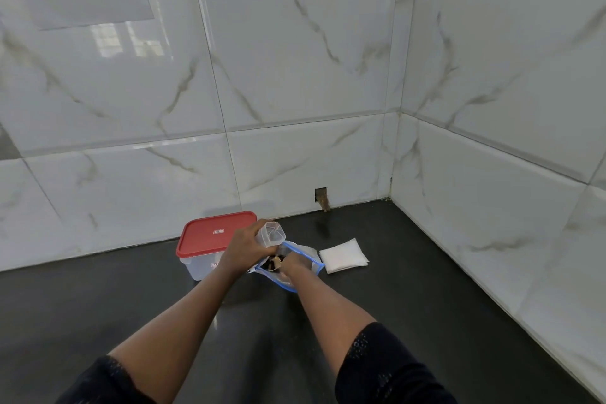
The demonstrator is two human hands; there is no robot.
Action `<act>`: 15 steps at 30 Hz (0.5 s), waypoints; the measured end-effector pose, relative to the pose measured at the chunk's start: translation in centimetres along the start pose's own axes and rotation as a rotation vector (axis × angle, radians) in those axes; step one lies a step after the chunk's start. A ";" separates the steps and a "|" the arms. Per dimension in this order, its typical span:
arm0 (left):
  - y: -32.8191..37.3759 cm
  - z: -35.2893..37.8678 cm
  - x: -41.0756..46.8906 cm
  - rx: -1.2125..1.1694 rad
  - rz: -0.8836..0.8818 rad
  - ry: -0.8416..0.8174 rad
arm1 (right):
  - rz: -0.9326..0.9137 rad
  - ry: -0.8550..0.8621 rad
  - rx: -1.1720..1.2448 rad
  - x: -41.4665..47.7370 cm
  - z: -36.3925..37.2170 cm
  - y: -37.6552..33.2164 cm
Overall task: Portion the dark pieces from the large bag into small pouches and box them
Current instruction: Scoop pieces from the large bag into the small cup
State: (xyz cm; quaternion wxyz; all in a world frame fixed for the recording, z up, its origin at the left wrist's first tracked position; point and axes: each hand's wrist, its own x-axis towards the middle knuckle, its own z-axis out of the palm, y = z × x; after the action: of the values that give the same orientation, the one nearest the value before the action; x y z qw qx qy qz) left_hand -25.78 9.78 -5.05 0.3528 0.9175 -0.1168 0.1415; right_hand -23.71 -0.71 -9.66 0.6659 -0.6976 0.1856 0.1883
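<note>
A large clear bag with a blue zip rim [306,256] lies open on the dark counter, dark pieces [271,263] showing at its mouth. My right hand [293,264] reaches into the bag's mouth; its fingers are mostly hidden inside, apparently around some pieces. My left hand [244,248] grips a small clear pouch [272,234], held open and upright just above the bag. Behind my left hand stands a clear plastic box with a red lid [214,233], lid on.
A flat stack of white empty pouches [342,254] lies to the right of the bag. Marble-tiled walls close the counter at the back and right, meeting in a corner. A small hole in the tile [321,197] sits behind the bag. The dark counter [426,289] stretches toward me.
</note>
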 end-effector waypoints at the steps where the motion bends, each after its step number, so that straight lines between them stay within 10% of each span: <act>1: -0.1 0.0 0.0 0.002 0.005 0.003 | -0.039 0.018 -0.033 0.0 -0.2 -0.1; 15: -0.5 0.4 0.3 0.030 0.007 0.022 | 0.128 0.112 0.057 0.6 -0.8 -0.9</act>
State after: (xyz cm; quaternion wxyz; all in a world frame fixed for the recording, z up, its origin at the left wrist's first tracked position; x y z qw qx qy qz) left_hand -25.27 9.88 -5.55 0.3397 0.9207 -0.1140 0.1544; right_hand -22.73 -1.46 -9.13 0.6609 -0.6744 0.2719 0.1858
